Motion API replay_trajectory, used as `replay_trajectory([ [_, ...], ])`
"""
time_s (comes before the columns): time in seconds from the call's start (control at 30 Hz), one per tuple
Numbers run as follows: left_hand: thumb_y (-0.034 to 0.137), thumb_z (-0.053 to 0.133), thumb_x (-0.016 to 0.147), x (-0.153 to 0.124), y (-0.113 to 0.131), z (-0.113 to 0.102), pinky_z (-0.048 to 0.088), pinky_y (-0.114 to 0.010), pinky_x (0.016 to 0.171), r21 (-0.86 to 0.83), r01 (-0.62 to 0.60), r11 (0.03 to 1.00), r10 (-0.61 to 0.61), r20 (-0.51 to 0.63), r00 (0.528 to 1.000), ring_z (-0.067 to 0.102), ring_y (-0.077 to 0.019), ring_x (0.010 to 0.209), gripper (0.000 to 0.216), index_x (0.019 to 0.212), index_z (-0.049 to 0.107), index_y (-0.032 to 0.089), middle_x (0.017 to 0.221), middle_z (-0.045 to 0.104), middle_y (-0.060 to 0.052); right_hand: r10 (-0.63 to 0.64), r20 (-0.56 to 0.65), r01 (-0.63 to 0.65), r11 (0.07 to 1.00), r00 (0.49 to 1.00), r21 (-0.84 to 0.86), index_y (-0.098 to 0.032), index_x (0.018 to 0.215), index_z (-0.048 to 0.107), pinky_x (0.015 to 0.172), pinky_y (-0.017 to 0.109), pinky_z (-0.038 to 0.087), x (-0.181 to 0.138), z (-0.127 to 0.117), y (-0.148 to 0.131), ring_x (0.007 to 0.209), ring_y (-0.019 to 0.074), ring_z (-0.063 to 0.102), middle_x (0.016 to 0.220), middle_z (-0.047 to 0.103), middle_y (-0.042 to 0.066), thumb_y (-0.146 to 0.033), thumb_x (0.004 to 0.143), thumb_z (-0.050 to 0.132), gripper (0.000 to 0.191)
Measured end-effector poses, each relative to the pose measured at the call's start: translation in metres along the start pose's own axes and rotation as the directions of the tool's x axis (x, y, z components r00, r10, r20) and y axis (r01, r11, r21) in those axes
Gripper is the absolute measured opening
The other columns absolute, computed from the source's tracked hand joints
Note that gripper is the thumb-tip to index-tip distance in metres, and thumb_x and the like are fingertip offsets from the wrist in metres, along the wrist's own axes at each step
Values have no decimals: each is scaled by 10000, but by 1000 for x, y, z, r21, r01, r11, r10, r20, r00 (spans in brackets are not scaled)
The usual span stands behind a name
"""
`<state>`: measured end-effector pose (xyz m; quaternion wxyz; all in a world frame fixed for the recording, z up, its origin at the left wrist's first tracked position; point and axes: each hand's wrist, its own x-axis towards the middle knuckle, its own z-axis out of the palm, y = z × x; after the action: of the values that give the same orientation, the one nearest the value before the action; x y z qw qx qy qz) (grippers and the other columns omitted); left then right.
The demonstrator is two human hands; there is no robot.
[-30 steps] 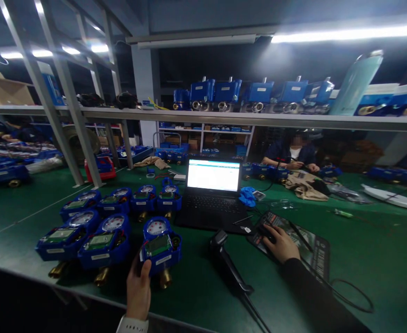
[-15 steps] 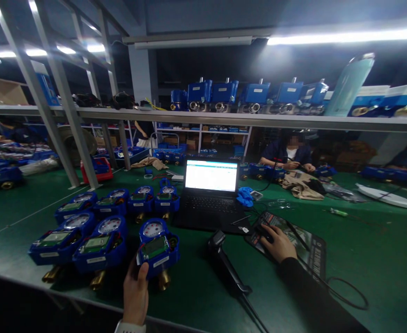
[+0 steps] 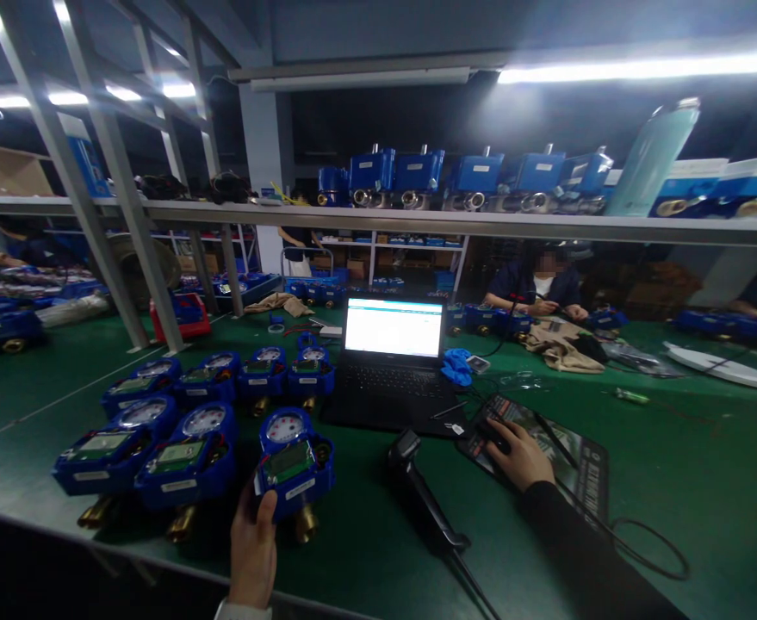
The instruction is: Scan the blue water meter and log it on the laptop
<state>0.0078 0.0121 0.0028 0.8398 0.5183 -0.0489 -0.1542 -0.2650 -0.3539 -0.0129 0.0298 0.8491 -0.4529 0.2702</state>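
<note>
My left hand (image 3: 253, 544) grips the near edge of a blue water meter (image 3: 294, 465) with a brass fitting, thumb up against its side. My right hand (image 3: 518, 455) is curled over a black computer mouse (image 3: 493, 435) on a dark mouse pad (image 3: 575, 469). An open black laptop (image 3: 392, 366) with a bright white screen stands between the hands, further back. A black handheld barcode scanner (image 3: 420, 499) lies on the green table just right of the meter.
Several more blue meters (image 3: 177, 422) stand in rows to the left. The green table (image 3: 675, 448) carries a blue cloth (image 3: 456, 366), cables and tools. A shelf (image 3: 481, 226) overhead holds blue valve units. A seated person (image 3: 539, 288) works across the table.
Almost nothing has moved. My left hand stays on the meter and my right on the mouse; the view shifted slightly. A person in the background walked to the right.
</note>
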Motion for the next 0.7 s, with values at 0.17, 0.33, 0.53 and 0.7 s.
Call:
replay_trajectory([
  [0.17,417,814,531,-1,1,0,243,-536,1115,-46,12,999,-12,8,1000,446,-352,1228,749,1194,532,213,1237,561,-97,10,30,-10,1000,999,0,-225,1216,629,895,386,501,0,-4,-4,1083,267,581,1225,576,121,-357,837,519,416],
  [0.33,428,827,529,1,-3,-2,264,-566,1095,-60,24,998,-26,-20,999,438,-371,1229,751,1186,538,211,1205,568,-107,4,19,-4,1000,1000,-13,-224,1232,615,916,390,490,0,-1,-1,1092,261,574,1236,566,121,-350,839,531,421],
  [0.53,475,811,563,3,-3,-4,252,-571,1101,-39,45,998,-46,-18,999,455,-363,1214,714,1177,551,219,1206,563,-101,-11,36,10,1000,999,8,-241,1234,613,892,382,500,0,-2,-1,1089,263,576,1238,565,113,-358,846,538,412],
  [0.7,398,849,429,-1,4,2,247,-546,1112,-60,52,997,-55,-54,997,464,-372,1201,808,1159,565,199,1094,617,-81,37,64,-35,999,997,-29,-233,1247,603,918,362,481,-1,-11,-12,1108,250,569,1254,553,113,-288,848,558,405],
])
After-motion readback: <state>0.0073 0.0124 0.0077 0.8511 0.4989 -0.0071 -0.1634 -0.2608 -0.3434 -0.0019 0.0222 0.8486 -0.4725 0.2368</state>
